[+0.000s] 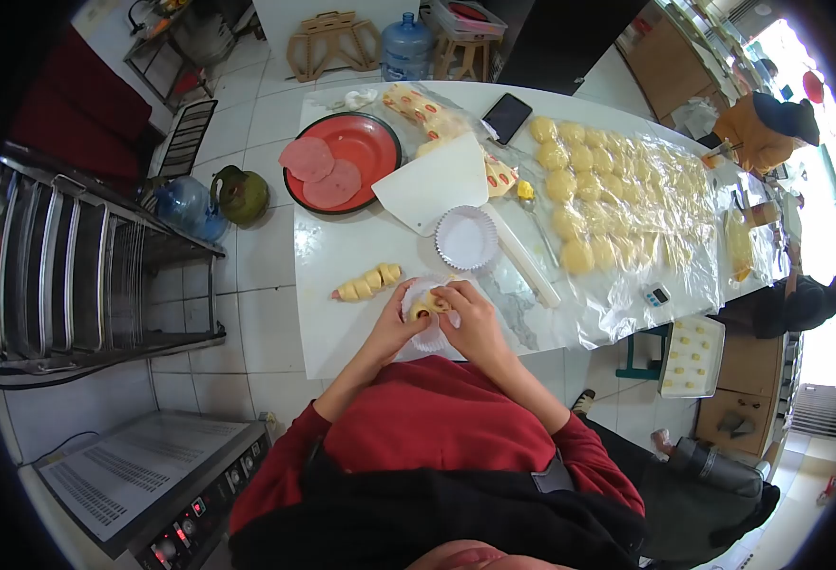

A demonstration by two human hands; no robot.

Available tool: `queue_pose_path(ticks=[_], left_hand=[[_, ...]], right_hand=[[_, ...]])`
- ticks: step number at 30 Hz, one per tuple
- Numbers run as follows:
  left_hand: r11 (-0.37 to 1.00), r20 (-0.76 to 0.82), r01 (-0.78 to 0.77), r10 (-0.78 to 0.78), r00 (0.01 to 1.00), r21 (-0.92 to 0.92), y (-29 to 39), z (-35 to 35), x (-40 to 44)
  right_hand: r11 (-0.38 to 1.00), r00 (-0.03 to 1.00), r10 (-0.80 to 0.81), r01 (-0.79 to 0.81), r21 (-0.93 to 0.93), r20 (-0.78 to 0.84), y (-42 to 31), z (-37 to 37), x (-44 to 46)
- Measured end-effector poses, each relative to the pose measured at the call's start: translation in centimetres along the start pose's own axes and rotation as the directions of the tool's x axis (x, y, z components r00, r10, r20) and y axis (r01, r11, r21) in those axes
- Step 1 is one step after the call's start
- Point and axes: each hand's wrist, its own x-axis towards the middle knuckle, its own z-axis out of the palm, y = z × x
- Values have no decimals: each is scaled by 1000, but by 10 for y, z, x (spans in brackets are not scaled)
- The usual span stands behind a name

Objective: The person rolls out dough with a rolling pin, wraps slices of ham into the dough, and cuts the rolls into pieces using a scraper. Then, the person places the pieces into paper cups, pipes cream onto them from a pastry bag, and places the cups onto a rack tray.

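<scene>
Near the table's front edge, my left hand (pixel 399 323) and my right hand (pixel 471 321) are closed around a small piece of rolled dough (pixel 422 310), held over a white fluted paper cup (pixel 427 344). To the left lies a dough roll cut into several segments (pixel 367 283), with pink filling showing at its end. Another fluted paper cup (pixel 466 237) stands just beyond my hands, beside a white rolling pin (pixel 522 256). Farther back, a white scraper sheet (pixel 437 185) lies against a red plate (pixel 365 142) with pink round slices (pixel 332 182).
Rows of dough balls (pixel 579 255) under plastic film fill the table's right side. A phone (pixel 507 118) and a timer (pixel 657 295) lie on it. A metal rack (pixel 66 266) stands left. Other people (pixel 769 128) are at the right.
</scene>
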Motion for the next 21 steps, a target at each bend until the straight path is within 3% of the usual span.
queue_pose_path(ticks=[3, 6, 9, 12, 15, 16, 18, 21], left_hand=[[998, -4, -53, 54, 999, 29, -4, -2, -2], [993, -79, 117, -117, 990, -13, 1, -4, -8], [1000, -42, 9, -8, 999, 28, -9, -11, -7], [992, -15, 64, -66, 998, -106, -18, -19, -10], [988, -51, 26, -34, 998, -153, -26, -28, -10], [988, -50, 21, -29, 998, -151, -21, -29, -10], [982, -66, 3, -16, 998, -186, -20, -29, -12], [991, -84, 1, -13, 996, -134, -15, -24, -13]], right_hand=[[999, 999, 16, -14, -34, 36, 1, 9, 2], [996, 993, 47, -56, 71, 112, 3, 17, 3], [996, 991, 3, -14, 84, 132, 13, 20, 1], [942, 953, -287, 299, -152, 96, 7, 7, 3], [981, 986, -163, 161, -105, -16, 16, -3, 2], [1000, 1000, 14, -14, -2, 12, 32, -2, -1], [912, 930, 349, -366, 183, 120, 75, 10, -9], [962, 960, 269, -266, 54, -72, 76, 26, -11]])
